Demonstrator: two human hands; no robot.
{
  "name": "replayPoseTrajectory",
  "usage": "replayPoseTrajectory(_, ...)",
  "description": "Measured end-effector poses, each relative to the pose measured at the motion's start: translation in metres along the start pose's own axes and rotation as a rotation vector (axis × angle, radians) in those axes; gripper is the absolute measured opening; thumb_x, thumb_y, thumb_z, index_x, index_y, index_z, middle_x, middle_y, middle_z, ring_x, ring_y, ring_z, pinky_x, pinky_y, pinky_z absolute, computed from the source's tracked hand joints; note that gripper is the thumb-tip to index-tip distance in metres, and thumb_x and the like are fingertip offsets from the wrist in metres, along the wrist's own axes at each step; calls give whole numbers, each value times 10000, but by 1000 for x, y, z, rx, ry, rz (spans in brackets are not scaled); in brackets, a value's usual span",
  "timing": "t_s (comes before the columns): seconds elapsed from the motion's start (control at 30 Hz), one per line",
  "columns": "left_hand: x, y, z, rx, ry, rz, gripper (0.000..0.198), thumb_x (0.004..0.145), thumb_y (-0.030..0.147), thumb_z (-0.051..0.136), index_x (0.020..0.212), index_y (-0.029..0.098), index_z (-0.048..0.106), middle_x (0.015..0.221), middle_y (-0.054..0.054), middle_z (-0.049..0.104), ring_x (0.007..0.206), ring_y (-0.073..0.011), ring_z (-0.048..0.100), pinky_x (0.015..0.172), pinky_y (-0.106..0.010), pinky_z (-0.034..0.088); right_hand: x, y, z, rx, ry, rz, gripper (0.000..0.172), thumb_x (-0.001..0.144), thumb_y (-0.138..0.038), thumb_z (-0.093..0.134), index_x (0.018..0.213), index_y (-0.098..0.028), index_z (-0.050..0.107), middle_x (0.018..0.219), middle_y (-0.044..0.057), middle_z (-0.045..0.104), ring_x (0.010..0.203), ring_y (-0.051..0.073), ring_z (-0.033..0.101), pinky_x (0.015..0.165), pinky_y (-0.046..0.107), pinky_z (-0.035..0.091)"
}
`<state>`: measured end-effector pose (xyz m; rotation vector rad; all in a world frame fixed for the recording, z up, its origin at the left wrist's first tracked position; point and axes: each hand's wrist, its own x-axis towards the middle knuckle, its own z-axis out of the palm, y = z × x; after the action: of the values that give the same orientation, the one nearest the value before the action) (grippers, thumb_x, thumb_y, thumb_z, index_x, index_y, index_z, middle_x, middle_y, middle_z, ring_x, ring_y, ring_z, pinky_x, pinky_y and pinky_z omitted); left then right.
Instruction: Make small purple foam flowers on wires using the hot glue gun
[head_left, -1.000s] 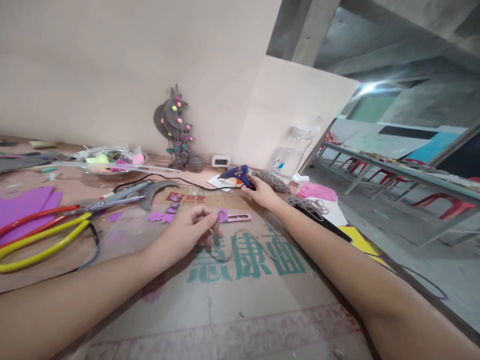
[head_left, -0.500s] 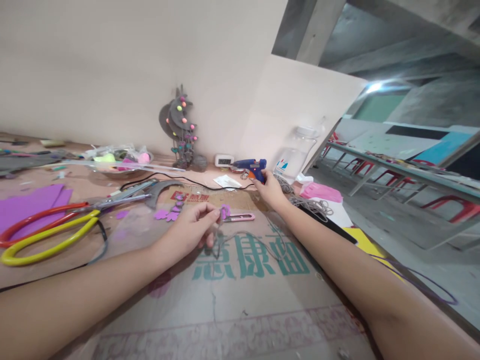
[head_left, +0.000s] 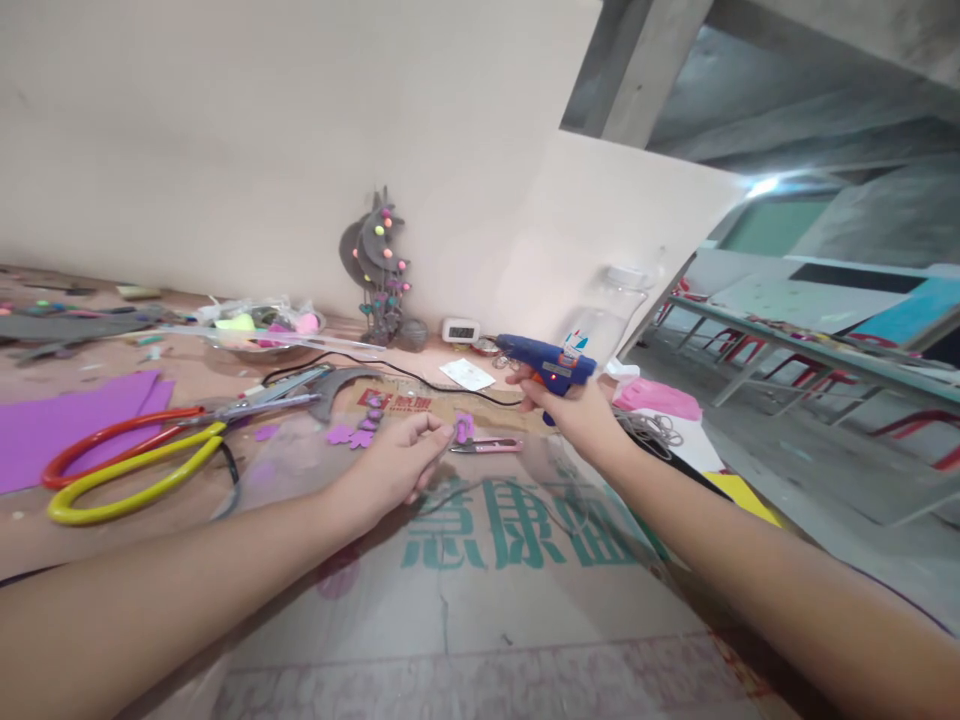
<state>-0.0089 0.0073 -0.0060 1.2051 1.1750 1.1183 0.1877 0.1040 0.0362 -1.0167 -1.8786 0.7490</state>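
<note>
My right hand [head_left: 574, 415] is wrapped round the grip of a blue glue gun [head_left: 544, 361], held above the table with its nozzle pointing left. Its black cord [head_left: 420, 378] trails left across the table. My left hand [head_left: 401, 460] is pinched on a small purple foam piece [head_left: 463, 427] with a thin wire [head_left: 480, 490] hanging from it, just over the cardboard sheet [head_left: 487, 600]. Small pink snips [head_left: 487, 446] lie right beside that hand.
Large scissors with red and yellow handles [head_left: 127, 470] lie at left beside purple foam sheets [head_left: 67, 425] and purple cut-outs [head_left: 352, 436]. At the back stand a grey moon ornament [head_left: 379, 270], a small clock [head_left: 460, 330] and a plastic jar [head_left: 607, 310]. Grey cord [head_left: 660, 430] lies at right.
My right hand took hold of the glue gun, lifted it off the table and brought it nearer and to the right. My left hand kept its pinch on the purple piece.
</note>
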Motion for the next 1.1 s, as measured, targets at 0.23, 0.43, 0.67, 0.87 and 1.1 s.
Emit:
replayPoseTrajectory(0.23, -1, 0, 1, 16, 12, -1, 272, 848, 456, 465, 765, 198, 443, 320, 123, 338, 248, -50, 251, 300, -149, 169, -56, -8, -14, -42, -60, -24, 182, 796, -392, 567, 768, -212, 578, 652, 21, 590, 561, 164, 554, 573, 312, 481)
replayPoseTrajectory(0.43, -4, 1, 2, 59, 47, 21, 267, 853, 443, 456, 738, 204, 429, 330, 117, 353, 257, -53, 275, 305, -146, 197, -74, -4, -12, -104, -221, -121, 84, 757, -334, 615, 783, -254, 621, 758, 32, 659, 711, 203, 628, 634, 309, 507)
replayPoseTrajectory(0.67, -2, -5, 0, 132, 68, 56, 292, 843, 485, 469, 776, 201, 471, 357, 110, 367, 271, -59, 314, 304, -150, 249, -73, -5, -5, -211, -203, -102, 128, 730, -340, 622, 688, -245, 545, 621, -5, 580, 582, 175, 573, 555, 284, 467)
replayPoseTrajectory(0.87, -3, -7, 0, 152, 63, 62, 318, 828, 512, 485, 780, 198, 495, 371, 102, 380, 282, -63, 339, 313, -154, 259, -74, -1, -2, -218, -188, -86, 146, 725, -366, 626, 706, -255, 533, 617, -12, 566, 569, 176, 558, 551, 292, 467)
replayPoseTrajectory(1.1, -3, -4, 0, 130, 48, 44, 305, 827, 506, 490, 787, 203, 500, 364, 102, 385, 275, -62, 332, 312, -152, 248, -76, 8, -6, -277, -211, -79, 156, 769, -381, 600, 746, -247, 523, 671, -4, 570, 637, 185, 571, 591, 293, 460)
